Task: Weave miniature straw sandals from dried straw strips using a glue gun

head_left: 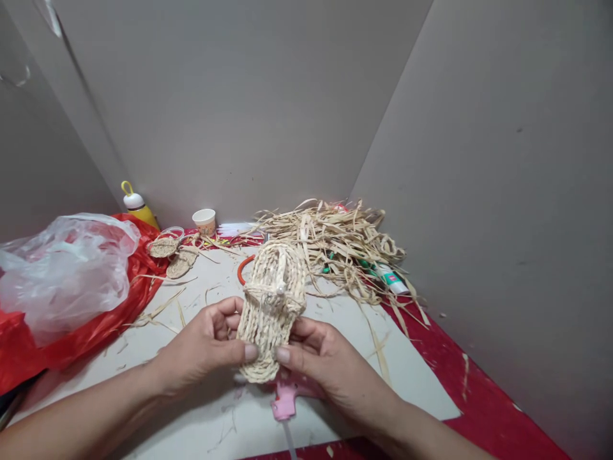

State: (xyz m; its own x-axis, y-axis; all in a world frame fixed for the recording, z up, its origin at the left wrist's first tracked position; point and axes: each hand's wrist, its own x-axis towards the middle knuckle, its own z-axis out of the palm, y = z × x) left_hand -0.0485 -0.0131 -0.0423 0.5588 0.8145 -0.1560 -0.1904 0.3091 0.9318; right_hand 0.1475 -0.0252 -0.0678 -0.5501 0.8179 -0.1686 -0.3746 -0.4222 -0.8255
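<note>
Between my two hands is a small woven straw sandal (pixel 265 326), raised above the board with its braided rows running lengthwise. A strap crosses its upper part, and a small pale bead sits where the strap pieces meet. My left hand (pixel 211 338) pinches the sandal's left edge, thumb on top. On the opposite edge my right hand (pixel 325 358) grips it the same way, fingers behind. Below the sandal lies a pink glue gun (pixel 286 401), partly hidden, with a clear glue stick coming out of it. An orange loop handle (pixel 242 271) shows behind the sandal.
A heap of dry straw strips (pixel 330 243) lies at the back right beside a white-and-green tube (pixel 393 280). Woven straw pieces (pixel 179 263), a paper cup (pixel 205 223) and a yellow bottle (pixel 141 206) stand back left. Plastic bags (pixel 71 275) cover the left side.
</note>
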